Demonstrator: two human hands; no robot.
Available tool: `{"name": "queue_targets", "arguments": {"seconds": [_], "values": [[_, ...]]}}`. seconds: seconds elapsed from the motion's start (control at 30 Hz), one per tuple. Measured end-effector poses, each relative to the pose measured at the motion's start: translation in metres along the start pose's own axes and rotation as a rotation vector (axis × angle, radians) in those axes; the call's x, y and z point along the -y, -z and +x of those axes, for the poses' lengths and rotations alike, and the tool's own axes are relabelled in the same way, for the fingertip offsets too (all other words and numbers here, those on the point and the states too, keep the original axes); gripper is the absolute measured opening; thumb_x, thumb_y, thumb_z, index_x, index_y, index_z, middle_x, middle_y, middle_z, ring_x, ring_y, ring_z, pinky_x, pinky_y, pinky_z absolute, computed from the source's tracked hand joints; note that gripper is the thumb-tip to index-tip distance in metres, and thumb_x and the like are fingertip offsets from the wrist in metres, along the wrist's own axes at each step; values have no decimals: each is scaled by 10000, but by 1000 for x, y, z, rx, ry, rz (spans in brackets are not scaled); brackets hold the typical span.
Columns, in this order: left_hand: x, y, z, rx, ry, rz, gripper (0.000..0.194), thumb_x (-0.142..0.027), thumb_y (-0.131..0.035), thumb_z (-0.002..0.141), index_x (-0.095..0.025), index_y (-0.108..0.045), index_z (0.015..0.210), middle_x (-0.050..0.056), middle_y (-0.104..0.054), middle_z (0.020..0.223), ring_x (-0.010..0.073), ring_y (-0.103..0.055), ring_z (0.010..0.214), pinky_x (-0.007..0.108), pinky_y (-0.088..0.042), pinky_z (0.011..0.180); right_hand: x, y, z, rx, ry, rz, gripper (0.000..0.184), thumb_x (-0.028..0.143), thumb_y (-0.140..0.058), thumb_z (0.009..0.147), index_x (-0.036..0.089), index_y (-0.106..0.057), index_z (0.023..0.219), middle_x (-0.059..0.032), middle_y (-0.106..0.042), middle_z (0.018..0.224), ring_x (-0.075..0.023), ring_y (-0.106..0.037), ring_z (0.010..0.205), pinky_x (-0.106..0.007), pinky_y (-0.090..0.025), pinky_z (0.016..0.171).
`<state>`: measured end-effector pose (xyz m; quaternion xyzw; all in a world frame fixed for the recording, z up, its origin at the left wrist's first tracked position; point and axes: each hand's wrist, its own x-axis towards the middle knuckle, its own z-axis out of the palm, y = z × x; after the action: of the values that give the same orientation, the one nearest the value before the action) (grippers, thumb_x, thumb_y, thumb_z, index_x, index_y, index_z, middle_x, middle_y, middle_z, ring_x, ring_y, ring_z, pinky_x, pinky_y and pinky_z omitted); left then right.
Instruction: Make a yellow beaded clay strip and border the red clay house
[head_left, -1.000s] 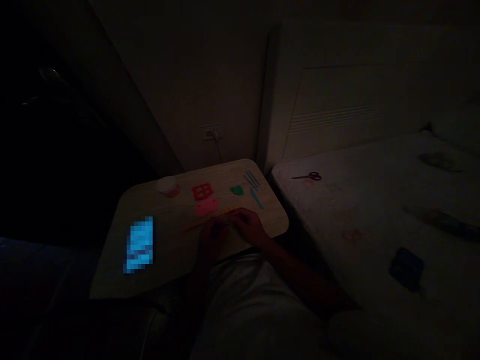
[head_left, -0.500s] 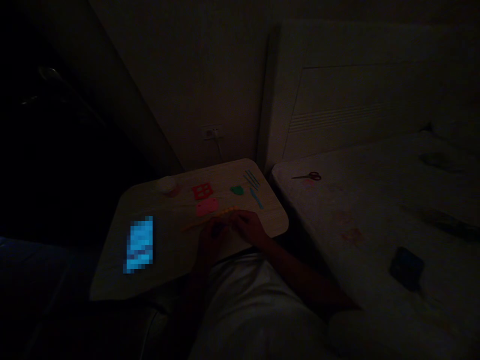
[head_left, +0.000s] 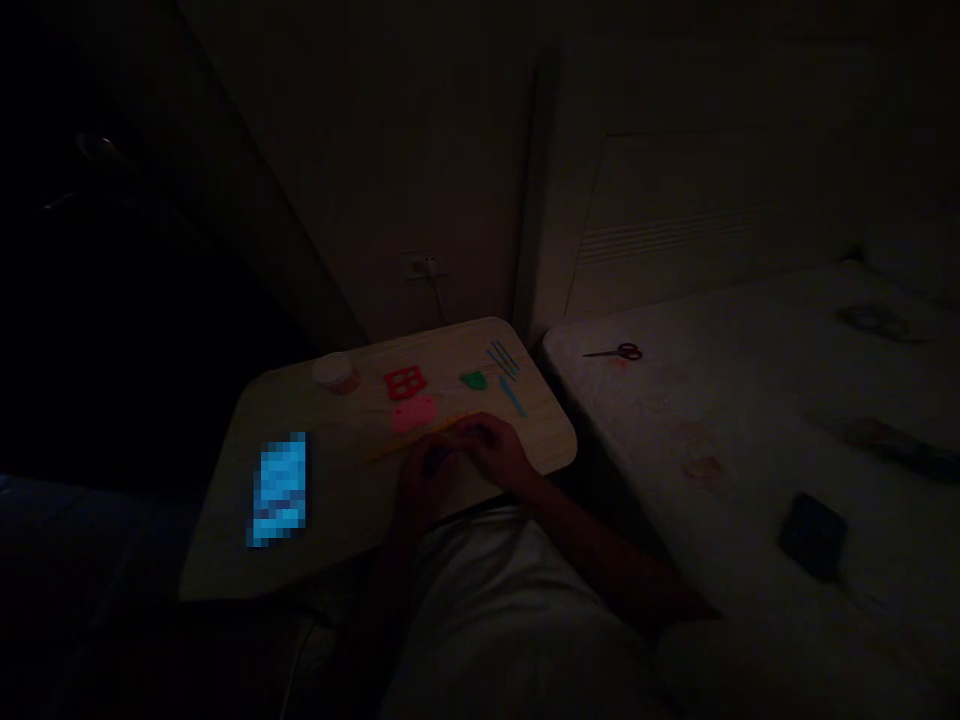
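The room is very dark. My left hand (head_left: 421, 478) and my right hand (head_left: 496, 450) meet over the near side of a small wooden table (head_left: 330, 480). Their fingers curl together around something small and dark that I cannot make out. A thin orange stick (head_left: 409, 442) lies on the table just beyond my fingers. A pink piece (head_left: 414, 413), a red cut-out piece (head_left: 405, 381), a green piece (head_left: 473, 379) and blue tools (head_left: 508, 375) lie further back.
A glowing phone screen (head_left: 280, 488) lies at the table's left. A small white-lidded jar (head_left: 336, 373) stands at the back. Scissors (head_left: 616, 352) and a dark box (head_left: 814, 533) lie on the bed (head_left: 750, 430) to the right. A wall socket (head_left: 421, 266) sits behind.
My hands stay at the same place with only small finger movements. The light has dimmed slightly.
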<state>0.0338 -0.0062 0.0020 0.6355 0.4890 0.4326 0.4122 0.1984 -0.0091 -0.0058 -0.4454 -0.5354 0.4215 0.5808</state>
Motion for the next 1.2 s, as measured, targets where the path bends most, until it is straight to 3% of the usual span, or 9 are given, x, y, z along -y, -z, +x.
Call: {"name": "queue_targets", "arguments": {"seconds": [0.2, 0.4, 0.53, 0.73, 0.9, 1.2], "values": [[-2, 1, 0, 7, 11, 7, 214, -381, -686, 753, -212, -661, 882, 31, -716, 878, 216, -656, 847, 326, -534, 799, 2, -2, -1, -46, -100, -13, 237, 389, -798, 731, 191, -712, 827, -21, -711, 785, -163, -626, 714, -269, -514, 685], [-3, 1, 0, -4, -7, 22, 182, -361, -676, 760, -217, -652, 869, 19, -706, 859, 207, -651, 833, 321, -531, 799, 7, 0, -1, -44, -74, -78, 297, 448, -630, 876, 192, -711, 749, -25, -682, 735, -165, -595, 702, -270, -477, 668], [-5, -1, -1, -7, 7, -9, 191, -370, -672, 759, -216, -648, 870, 22, -704, 866, 209, -653, 833, 324, -535, 798, 5, 2, -1, -33, -59, -109, 353, 460, -545, 948, 191, -720, 803, -25, -648, 699, -169, -586, 697, -275, -470, 669], [-11, 1, 0, -73, 43, 2, 171, -357, -673, 736, -216, -630, 823, 15, -684, 805, 204, -637, 787, 315, -529, 750, 3, 1, 1, -38, 41, -111, 201, 368, -616, 907, 202, -728, 890, -54, -716, 919, -189, -649, 881, -303, -513, 835], [-13, 5, 0, -119, 59, 2, 192, -368, -672, 735, -212, -629, 837, 12, -683, 813, 199, -641, 797, 297, -524, 736, 0, 1, 0, 31, 105, -157, 155, 308, -703, 839, 207, -735, 953, -60, -718, 974, -193, -661, 904, -311, -520, 832], [-13, 5, -2, -123, 51, -16, 235, -389, -686, 748, -207, -632, 886, 20, -695, 862, 203, -644, 834, 307, -525, 777, 7, -3, -3, 181, 136, -265, 176, 296, -632, 931, 208, -738, 1041, -77, -752, 1051, -208, -690, 968, -330, -509, 878]]}}
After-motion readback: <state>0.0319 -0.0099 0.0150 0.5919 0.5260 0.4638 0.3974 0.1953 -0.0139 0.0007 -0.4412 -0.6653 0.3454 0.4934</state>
